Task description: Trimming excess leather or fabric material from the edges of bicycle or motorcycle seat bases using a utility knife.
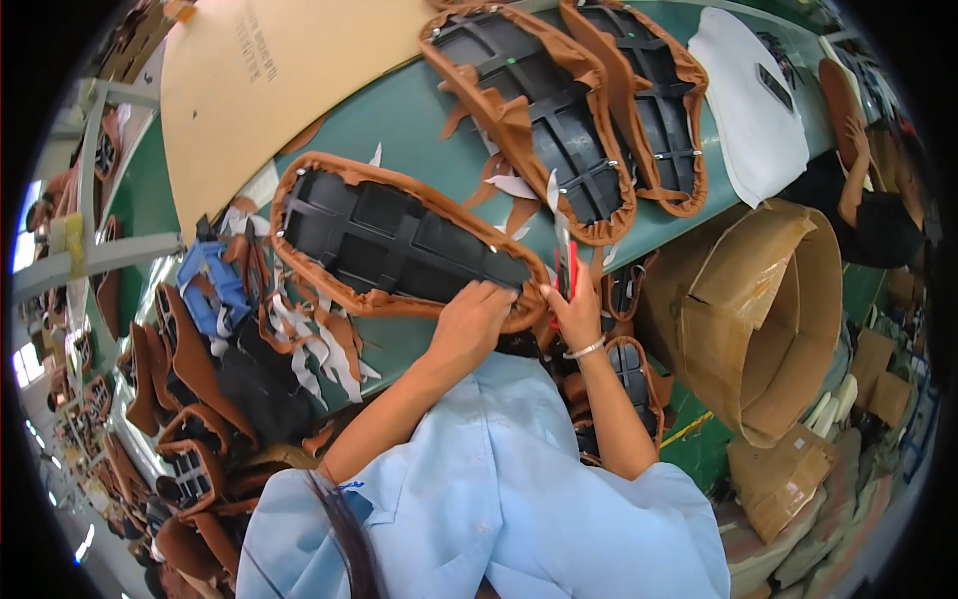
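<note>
Trimming a brown-covered seat base at the green tabletop (pixel 419 120).

From the left I see a blue tool (pixel 213 285) beside heaped brown offcuts (pixel 299 329). The upturned black seat base (pixel 399 240), edged in brown cover, lies mid-tabletop, its near end under my hands. My left hand (pixel 471 317) presses down on that end, its grip closed over the rim. My right hand (pixel 577 307) is clamped on red-handled scissors (pixel 565 262), blades pointing up. Farther right stands a cardboard drum (pixel 768 309).
</note>
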### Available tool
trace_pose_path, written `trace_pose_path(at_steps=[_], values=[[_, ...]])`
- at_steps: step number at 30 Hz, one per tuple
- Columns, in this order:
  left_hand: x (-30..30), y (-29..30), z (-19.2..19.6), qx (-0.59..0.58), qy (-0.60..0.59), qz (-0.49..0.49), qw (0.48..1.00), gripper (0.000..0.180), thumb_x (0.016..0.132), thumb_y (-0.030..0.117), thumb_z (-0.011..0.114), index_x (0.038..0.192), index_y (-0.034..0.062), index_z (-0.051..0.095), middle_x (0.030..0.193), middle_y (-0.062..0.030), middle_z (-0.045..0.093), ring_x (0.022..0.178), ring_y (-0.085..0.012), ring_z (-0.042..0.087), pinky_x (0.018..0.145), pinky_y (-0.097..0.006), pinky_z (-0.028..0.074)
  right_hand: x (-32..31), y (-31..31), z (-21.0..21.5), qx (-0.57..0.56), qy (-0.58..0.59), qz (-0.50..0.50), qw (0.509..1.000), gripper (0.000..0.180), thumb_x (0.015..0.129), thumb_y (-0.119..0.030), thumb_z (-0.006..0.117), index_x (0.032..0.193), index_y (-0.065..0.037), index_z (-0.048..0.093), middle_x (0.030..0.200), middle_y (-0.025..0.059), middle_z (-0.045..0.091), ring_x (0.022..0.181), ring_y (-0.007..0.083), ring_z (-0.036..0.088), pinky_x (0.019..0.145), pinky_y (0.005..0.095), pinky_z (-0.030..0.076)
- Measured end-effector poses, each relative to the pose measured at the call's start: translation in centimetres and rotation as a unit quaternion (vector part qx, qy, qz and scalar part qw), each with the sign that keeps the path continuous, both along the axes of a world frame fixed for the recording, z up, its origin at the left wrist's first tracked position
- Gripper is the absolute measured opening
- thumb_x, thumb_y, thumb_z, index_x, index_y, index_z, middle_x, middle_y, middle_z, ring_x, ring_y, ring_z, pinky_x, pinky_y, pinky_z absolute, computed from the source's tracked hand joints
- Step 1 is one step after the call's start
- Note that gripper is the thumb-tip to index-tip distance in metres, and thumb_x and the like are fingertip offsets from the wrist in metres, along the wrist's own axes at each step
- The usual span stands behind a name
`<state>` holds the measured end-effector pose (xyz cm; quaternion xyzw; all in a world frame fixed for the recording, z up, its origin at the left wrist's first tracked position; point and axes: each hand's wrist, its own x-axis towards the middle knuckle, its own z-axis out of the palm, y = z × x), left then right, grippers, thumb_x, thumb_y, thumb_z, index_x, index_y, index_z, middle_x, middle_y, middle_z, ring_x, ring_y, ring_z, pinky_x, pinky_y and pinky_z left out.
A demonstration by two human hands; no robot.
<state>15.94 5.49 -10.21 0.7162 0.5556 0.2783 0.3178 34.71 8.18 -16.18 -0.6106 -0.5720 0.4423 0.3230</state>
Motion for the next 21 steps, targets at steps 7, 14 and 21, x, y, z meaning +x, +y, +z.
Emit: trace_pose_path(at_steps=[7,14,21], values=[[3.4,3.0,-3.8,0.042,0.204,0.034,0.977,0.011,0.079,0.014,0.059,0.084,0.0051,0.063,0.080,-0.0088,0.053,0.078,-0.0249,0.050,0.069,-0.037,0.040,-3.2,-0.1,1.5,0.083,-0.099,-0.017,0.991,0.047,0.073,-0.008,0.070,0.115,-0.002,0.051,0.095,0.0169,0.065,0.085,0.0310,0.064,0.074,0.0359,0.049],[5.3,3.3,-4.0,0.001,0.181,0.106,0.978,0.018,0.077,0.024,0.066,0.069,0.0079,0.066,0.074,-0.0066,0.055,0.078,-0.0245,0.050,0.071,-0.038,0.036,-1.9,-1.8,1.4,-0.062,0.088,-0.150,0.983,0.037,0.074,-0.007,0.070,0.106,-0.001,0.052,0.082,0.0040,0.060,0.074,0.0106,0.056,0.071,0.0257,0.047],[4.4,3.2,-4.7,-0.058,0.106,0.123,0.985,0.008,0.069,0.016,0.070,0.067,0.0101,0.066,0.071,-0.0031,0.056,0.077,-0.0222,0.051,0.070,-0.038,0.034,3.2,-2.6,2.9,0.099,-0.069,0.018,0.993,0.049,0.088,-0.020,0.057,0.133,-0.007,0.043,0.093,0.0130,0.064,0.081,0.0329,0.062,0.072,0.0379,0.050]])
